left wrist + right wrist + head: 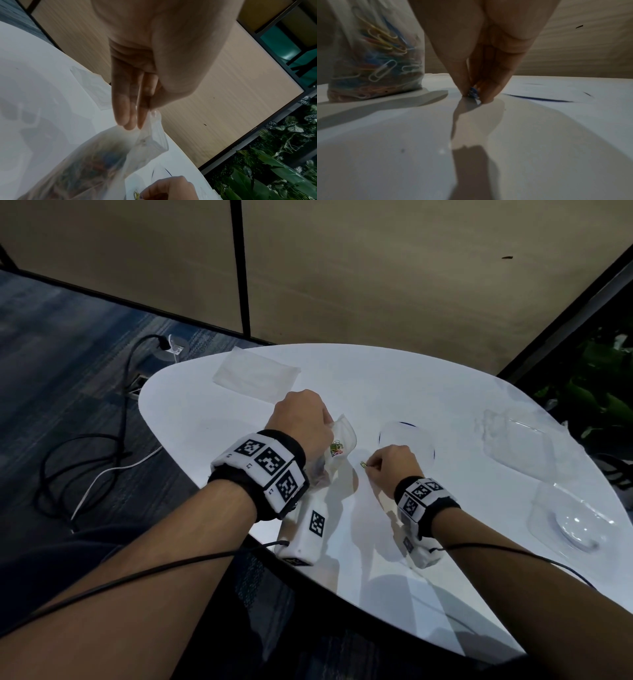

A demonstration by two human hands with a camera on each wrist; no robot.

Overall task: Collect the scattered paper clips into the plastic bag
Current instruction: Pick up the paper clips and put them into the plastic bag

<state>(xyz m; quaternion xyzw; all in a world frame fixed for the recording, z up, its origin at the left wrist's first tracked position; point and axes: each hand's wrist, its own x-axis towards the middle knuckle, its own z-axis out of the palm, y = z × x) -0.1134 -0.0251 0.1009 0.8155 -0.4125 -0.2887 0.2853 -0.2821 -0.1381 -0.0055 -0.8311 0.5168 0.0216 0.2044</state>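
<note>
A clear plastic bag (339,441) stands on the white table (445,392), its lower part full of coloured paper clips (383,65). My left hand (308,419) holds the bag up, pinching its top rim (154,117) between thumb and fingers (126,115). Just right of the bag, my right hand (371,468) is down at the tabletop. Its thumb and fingertips (464,86) pinch small clips against the surface, a blue one (473,93) and a yellow one (363,463). The same yellow clip (137,194) shows by my right hand in the left wrist view.
An empty flat plastic bag (257,376) lies at the table's back left. A clear round lid (407,440) sits behind my right hand. Two clear plastic trays (520,440) (575,522) lie at the right. Cables (85,460) run over the floor at left, and plants (603,392) stand at right.
</note>
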